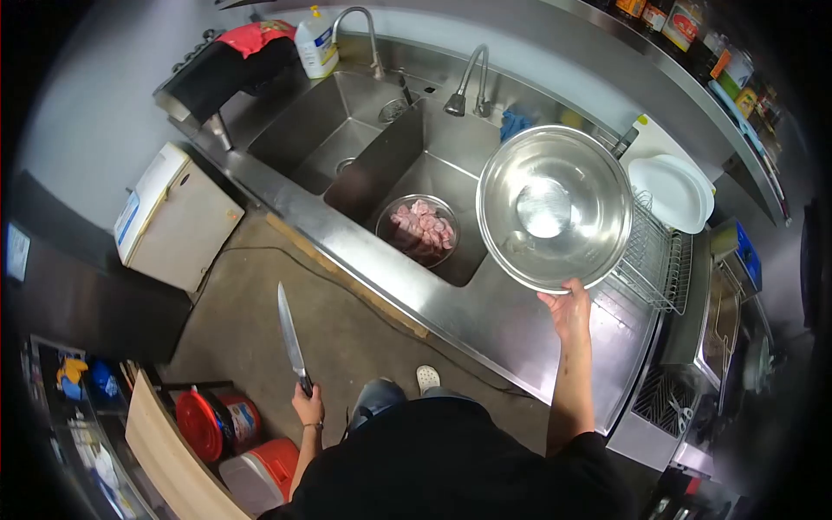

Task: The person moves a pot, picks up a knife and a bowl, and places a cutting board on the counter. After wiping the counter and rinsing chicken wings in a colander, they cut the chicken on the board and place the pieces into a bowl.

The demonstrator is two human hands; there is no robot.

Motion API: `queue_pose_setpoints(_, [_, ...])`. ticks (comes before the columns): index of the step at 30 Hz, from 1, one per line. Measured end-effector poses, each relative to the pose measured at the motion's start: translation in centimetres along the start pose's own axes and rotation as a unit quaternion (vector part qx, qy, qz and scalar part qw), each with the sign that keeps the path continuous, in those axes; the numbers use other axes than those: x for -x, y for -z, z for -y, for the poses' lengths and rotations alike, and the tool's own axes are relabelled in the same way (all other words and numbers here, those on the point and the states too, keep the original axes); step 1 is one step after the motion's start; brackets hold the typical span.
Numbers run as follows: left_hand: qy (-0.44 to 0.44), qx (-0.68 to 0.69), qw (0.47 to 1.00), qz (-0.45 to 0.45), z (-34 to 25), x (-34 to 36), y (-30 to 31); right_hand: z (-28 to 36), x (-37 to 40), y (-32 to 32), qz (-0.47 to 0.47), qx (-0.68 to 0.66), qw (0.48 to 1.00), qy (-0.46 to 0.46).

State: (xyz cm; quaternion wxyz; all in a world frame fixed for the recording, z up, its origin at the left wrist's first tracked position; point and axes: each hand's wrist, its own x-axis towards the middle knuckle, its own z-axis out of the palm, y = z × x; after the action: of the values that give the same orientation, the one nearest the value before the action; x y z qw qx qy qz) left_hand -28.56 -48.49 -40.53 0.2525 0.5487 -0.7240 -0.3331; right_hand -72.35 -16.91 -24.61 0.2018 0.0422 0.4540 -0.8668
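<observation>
My left hand (308,406) is closed round the black handle of a kitchen knife (291,334), its long blade pointing away from me over the floor. With my right hand (568,310) I grip the near rim of a large steel mixing bowl (589,208), tilted so its shiny inside faces me; nothing shows in it. The bowl hangs over the right edge of the sink and the drainboard. In the right sink basin (451,178) stands a round metal bowl (458,232) with several pieces of pale pink raw meat (422,224).
Two faucets (468,82) rise behind the basins. A white jug with a yellow pump (315,45) stands at the back left. Right of the mixing bowl are a wire dish rack (672,269) and a white oval dish (672,192). A cable (295,258) crosses the floor.
</observation>
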Motion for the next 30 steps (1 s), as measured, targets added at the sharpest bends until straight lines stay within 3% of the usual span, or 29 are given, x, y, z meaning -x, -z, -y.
queue_pose_setpoints(6, [-0.11, 0.114, 0.974, 0.162, -6.4, -12.2, -4.8, -2.6, 2.1, -3.0, -0.07, -0.096, 0.993, -0.021])
queue_pose_setpoints(8, [-0.143, 0.076, 0.959, 0.233, -11.9, -14.4, -4.3, -4.5, 4.4, -2.0, -0.147, -0.062, 0.987, 0.014])
queue_pose_setpoints(10, [-0.204, 0.041, 0.94, 0.269, -13.6, -17.0, -5.4, -4.2, 8.0, -3.3, -0.167, -0.09, 0.981, 0.041])
queue_pose_setpoints(14, [-0.315, -0.031, 0.878, 0.36, -16.9, -21.0, -7.6, -4.2, 14.8, -3.5, -0.312, -0.056, 0.945, 0.083])
queue_pose_setpoints(16, [-0.345, 0.031, 0.85, 0.398, -18.2, -21.5, -9.8, -5.7, 17.8, -1.2, -0.357, -0.088, 0.925, 0.098])
queue_pose_setpoints(18, [-0.395, -0.006, 0.818, 0.418, -19.9, -21.7, -11.9, -6.4, 20.7, 0.0, -0.396, -0.097, 0.901, 0.146])
queue_pose_setpoints(20, [-0.444, -0.042, 0.787, 0.426, -22.0, -21.1, -13.7, -5.9, 22.5, -0.1, -0.491, -0.145, 0.837, 0.195])
queue_pose_setpoints(23, [-0.467, -0.052, 0.75, 0.466, -24.1, -19.0, -15.9, -5.3, 24.9, 4.5, -0.505, -0.207, 0.791, 0.275])
queue_pose_setpoints(26, [-0.499, -0.052, 0.71, 0.495, -26.0, -16.1, -17.3, -2.8, 26.1, 10.0, -0.57, -0.196, 0.746, 0.282])
queue_pose_setpoints(30, [-0.531, -0.064, 0.674, 0.509, -27.2, -12.7, -19.1, 0.4, 25.9, 17.3, -0.576, -0.158, 0.745, 0.297])
